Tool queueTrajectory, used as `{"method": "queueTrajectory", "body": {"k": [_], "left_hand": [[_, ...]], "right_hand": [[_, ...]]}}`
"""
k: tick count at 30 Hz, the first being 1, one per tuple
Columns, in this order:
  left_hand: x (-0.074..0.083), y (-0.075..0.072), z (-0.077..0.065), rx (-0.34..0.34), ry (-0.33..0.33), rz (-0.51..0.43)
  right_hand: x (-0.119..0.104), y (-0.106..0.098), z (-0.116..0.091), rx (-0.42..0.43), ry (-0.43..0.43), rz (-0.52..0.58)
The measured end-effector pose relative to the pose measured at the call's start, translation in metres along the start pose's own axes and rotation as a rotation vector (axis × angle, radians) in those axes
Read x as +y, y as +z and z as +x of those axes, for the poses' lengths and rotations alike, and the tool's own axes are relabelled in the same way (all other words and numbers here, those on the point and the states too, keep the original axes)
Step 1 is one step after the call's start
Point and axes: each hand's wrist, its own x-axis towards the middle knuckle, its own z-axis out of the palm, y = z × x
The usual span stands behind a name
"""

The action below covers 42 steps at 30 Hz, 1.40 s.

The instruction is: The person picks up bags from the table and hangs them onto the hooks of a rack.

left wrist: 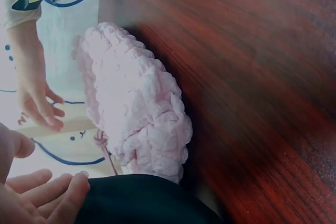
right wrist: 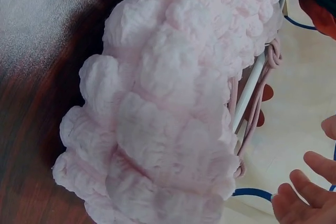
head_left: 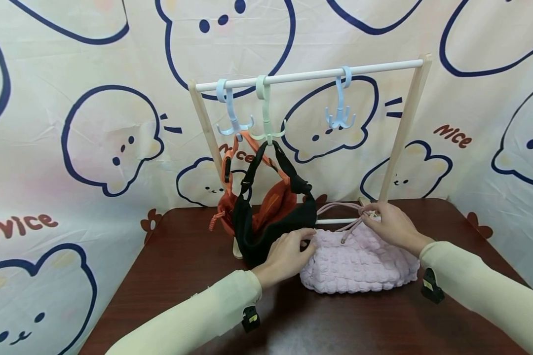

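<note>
A puffy pink bag [head_left: 360, 261] rests on the table, its pink cord handle [head_left: 337, 204] looping up behind it. My right hand [head_left: 393, 224] hovers at the bag's upper right, overlapping the cord in the head view. In the right wrist view its fingers [right wrist: 310, 182] are spread, with nothing between them. Between the pink bag and a black bag [head_left: 257, 246] is my left hand [head_left: 288, 254], fingers loosely bent and holding nothing. The black bag hangs by its strap from a green hook [head_left: 266, 113]. Behind it, an orange bag [head_left: 275, 202] hangs from a blue hook [head_left: 231, 113].
A wooden rack [head_left: 404, 128] with a white top bar [head_left: 306, 75] stands at the back of the dark brown table [head_left: 160, 281]. Another blue hook [head_left: 339, 106] hangs toward the bar's right with nothing on it. A cartoon-print cloth [head_left: 115, 138] covers the walls.
</note>
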Motion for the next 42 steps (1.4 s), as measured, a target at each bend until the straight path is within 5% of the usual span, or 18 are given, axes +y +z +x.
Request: {"method": "queueTrajectory", "body": {"k": [27,34,42], "left_hand": [[-0.029,0.028,0.014,-0.142,-0.131,0.007],[-0.027,0.033,0.016,-0.11,-0.142,0.09],[-0.028,0.034,0.017,-0.105,-0.15,0.063]], "right_hand": [[0.028,0.01,0.003,-0.172,0.053,-0.07],[0.035,0.013,0.003,-0.213,0.089,-0.064],[0.036,0.017,0.005,-0.221,0.094,-0.059]]}}
